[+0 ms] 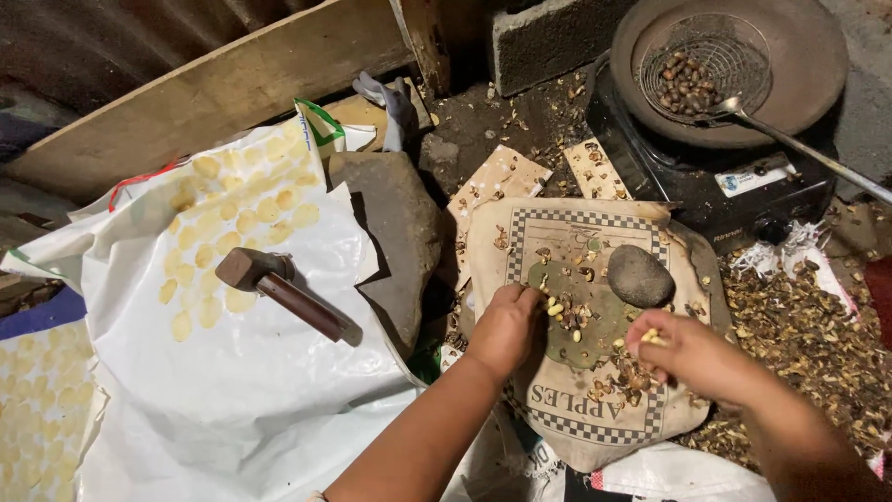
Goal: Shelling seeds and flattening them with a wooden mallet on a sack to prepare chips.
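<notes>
Both hands at nut-strewn brown cardboard sheet (567, 409).
Left hand (506, 327) curled over pale shelled kernels (555, 307); right hand (692, 355) pinching kernel, near grey round stone (639, 275).

White sack (232, 390), yellow dots; tan cardboard (567, 409), checkered border; grey stone (639, 275).

Dim light, dirt floor (483, 121) w/ shell bits scattered. Corrugated metal wall (111, 46) at back, long wooden plank (214, 93) leaning across it. Grey concrete block (548, 37) top centre. White plastic sacking (232, 390) spread over floor at left. Flat grey stone (400, 232) beside it.
</notes>
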